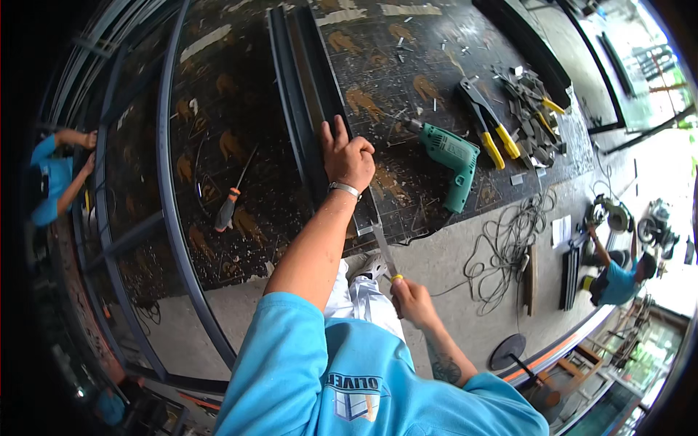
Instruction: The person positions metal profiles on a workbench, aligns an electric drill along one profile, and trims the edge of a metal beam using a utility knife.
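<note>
My left hand [347, 156] presses down flat on a long dark metal profile [309, 80] that lies along the black patterned worktable [240, 145]. My right hand [411, 298] is closed on the handle of a flat metal file [383, 251] with a yellow collar. The file's blade reaches up to the near end of the profile at the table's edge. My white trousers and a shoe [367, 269] show below the table edge between the two arms.
A green electric drill [454, 156], yellow-handled snips [488, 123] and a heap of metal offcuts [531, 98] lie to the right on the table. An orange-handled screwdriver [227, 211] lies left. Tangled cables [509, 251] cover the floor. Two people in blue [54, 174] [618, 282] work nearby.
</note>
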{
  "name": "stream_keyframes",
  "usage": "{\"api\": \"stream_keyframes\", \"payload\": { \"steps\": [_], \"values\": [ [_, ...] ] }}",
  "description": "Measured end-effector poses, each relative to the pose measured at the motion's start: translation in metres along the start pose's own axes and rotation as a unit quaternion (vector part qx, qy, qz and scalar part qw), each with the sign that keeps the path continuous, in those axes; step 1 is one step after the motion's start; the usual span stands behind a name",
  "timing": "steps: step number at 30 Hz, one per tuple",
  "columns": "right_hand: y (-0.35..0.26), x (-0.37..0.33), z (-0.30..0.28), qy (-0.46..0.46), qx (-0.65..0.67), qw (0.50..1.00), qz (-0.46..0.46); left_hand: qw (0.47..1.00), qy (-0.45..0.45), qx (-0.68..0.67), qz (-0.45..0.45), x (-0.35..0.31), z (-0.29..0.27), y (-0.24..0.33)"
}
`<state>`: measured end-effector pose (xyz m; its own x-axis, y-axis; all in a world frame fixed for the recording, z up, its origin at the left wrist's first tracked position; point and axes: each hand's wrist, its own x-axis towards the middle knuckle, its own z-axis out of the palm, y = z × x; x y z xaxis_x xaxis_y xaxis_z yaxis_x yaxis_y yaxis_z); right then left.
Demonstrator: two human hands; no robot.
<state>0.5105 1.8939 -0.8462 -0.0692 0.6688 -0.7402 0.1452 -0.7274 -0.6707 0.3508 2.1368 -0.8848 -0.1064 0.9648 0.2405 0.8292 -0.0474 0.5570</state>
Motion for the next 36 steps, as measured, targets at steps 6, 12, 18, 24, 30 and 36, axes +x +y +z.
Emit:
{"api": "stream_keyframes", "payload": {
  "steps": [6,12,18,24,30,36],
  "values": [
    [-0.054,0.048,0.056,-0.011,-0.018,0.999,-0.036,0.999,0.037,0.005,0.020,0.003,0.002,-0.010],
    [-0.021,0.029,0.034,-0.018,0.013,1.000,-0.010,0.999,0.024,-0.018,0.034,-0.009,-0.003,0.002],
    [-0.014,0.036,0.039,0.001,-0.011,0.997,-0.071,0.999,0.031,-0.009,0.024,-0.004,-0.006,-0.006],
    [-0.003,0.013,0.021,0.005,-0.010,1.000,-0.003,0.999,0.029,0.002,0.035,-0.005,-0.005,-0.004],
    [0.007,0.028,0.048,0.031,-0.039,0.996,-0.071,0.998,0.013,0.035,0.045,0.001,-0.008,-0.007],
    [0.002,0.030,0.042,0.035,-0.014,0.997,-0.068,0.998,0.029,0.032,0.048,-0.001,-0.006,-0.003]
  ]
}}
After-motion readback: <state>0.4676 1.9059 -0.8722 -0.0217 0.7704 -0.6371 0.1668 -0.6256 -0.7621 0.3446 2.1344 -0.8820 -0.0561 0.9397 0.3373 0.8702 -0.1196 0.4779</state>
